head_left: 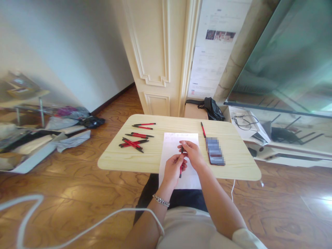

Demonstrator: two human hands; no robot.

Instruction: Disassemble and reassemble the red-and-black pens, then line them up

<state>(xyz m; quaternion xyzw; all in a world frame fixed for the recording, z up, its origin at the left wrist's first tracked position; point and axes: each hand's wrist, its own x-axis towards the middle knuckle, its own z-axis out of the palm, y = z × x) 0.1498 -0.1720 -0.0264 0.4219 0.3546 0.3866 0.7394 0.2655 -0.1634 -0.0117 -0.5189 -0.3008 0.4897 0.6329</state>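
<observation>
Both hands hold one red and black pen [181, 168] upright over a white sheet of paper [172, 147] on a small light wooden table [124, 160]. My left hand [173, 169] grips the pen's lower red part. My right hand [190, 152] pinches its black upper end. Several more red and black pens [135, 140] lie scattered on the table's left half. A single pen [203, 129] lies to the right of the paper.
A phone [215, 151] lies on the table right of the paper. A black bag [211, 107] rests on the floor behind the table. Clutter and boxes [31, 138] sit at the left. A white cable [77, 231] crosses the wooden floor.
</observation>
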